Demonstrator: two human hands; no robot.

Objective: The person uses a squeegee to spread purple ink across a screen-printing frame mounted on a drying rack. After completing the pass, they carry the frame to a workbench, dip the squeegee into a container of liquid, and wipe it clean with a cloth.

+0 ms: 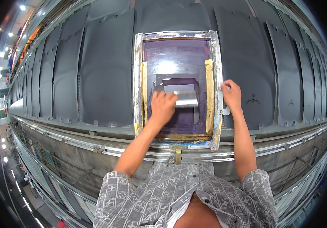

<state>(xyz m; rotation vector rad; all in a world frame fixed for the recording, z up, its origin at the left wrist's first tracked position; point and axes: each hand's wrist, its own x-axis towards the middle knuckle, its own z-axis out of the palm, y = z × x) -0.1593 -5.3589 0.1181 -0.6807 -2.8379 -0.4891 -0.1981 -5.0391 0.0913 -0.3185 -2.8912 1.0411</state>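
Left hand (162,106) closed around the squeegee (186,99) inside the screen (178,60), handle end hidden in the fist, metal blade sticking out to the right with its long axis running across the frame, side to side. Right hand (231,95) curled over the right rail of the frame (217,68), fingers wrapped on the edge, just beside the squeegee's free end yet apart from it. Grey panels (106,72) lying flat on the table to both sides.
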